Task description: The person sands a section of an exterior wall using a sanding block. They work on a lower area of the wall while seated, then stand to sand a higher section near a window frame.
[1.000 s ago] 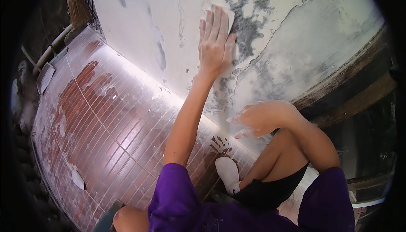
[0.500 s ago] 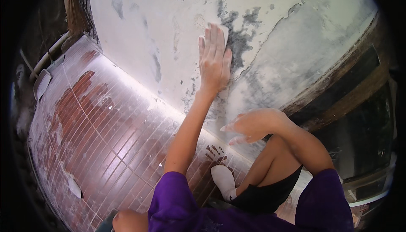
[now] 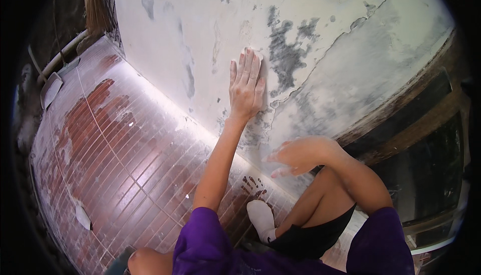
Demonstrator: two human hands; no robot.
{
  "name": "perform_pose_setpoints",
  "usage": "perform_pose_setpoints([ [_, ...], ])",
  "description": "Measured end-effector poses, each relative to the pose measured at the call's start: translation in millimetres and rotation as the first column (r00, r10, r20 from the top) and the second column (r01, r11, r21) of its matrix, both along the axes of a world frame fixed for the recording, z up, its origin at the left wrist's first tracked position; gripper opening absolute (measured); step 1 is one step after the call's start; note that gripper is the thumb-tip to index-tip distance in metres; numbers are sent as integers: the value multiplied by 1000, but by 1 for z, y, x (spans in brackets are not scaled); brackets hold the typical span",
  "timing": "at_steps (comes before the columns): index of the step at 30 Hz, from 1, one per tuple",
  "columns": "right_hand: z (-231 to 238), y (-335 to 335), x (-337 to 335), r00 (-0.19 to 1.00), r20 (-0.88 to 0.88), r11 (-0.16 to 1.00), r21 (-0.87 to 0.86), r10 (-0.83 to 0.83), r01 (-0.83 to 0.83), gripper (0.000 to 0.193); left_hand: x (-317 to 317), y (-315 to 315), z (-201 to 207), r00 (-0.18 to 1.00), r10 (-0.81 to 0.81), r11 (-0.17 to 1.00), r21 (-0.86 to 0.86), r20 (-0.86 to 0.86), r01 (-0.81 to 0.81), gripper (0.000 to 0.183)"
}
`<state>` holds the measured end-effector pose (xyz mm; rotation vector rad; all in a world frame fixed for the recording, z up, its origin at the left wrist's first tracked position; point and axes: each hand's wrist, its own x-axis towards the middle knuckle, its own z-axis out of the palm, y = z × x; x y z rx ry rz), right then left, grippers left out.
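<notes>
My left hand lies flat against the white plastered wall, fingers stretched and nearly together. Under it is a whitish, dust-coated sheet that looks like sandpaper; a bit of its edge peeks out past the fingertips and most is covered. Just right of that hand, a dark grey patch shows on the wall. My right hand hangs apart from the wall's dark patch, above my bent knee, its dusty fingers extended with nothing visible in them. Those fingers are slightly blurred.
Pale dust covers the red-brown tiled floor, with a handprint near my socked foot. A crack runs across the wall. A broom and dustpan are at the far left; a dark wood-framed panel stands right.
My left hand has slid down and slightly left along the wall with the sheet, away from the dark patch. My right hand has stayed nearly in place. The view has shifted a little.
</notes>
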<state>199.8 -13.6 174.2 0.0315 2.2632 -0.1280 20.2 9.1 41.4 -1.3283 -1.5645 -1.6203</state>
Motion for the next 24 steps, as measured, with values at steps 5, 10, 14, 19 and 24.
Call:
perform_pose_setpoints([
  [5,-2,-1,0,1000,-6,1000,-16,3,-3,59,33,-22,-123,992,-23,999,-30,-124,19,57],
  [10,2,-2,2,998,-49,999,-9,36,-36,58,52,-26,-162,986,82,994,-60,-147,-92,58],
  [14,2,-4,0,998,-11,998,-16,57,-57,57,43,0,-87,1000,-10,999,-49,-12,9,62],
  [19,-2,-6,-3,999,-15,998,-47,45,-46,57,45,3,-79,998,-53,999,-1,-45,53,60],
  [24,1,-7,-3,999,24,999,-27,23,-22,58,57,-30,-179,995,80,982,-178,64,-68,59],
])
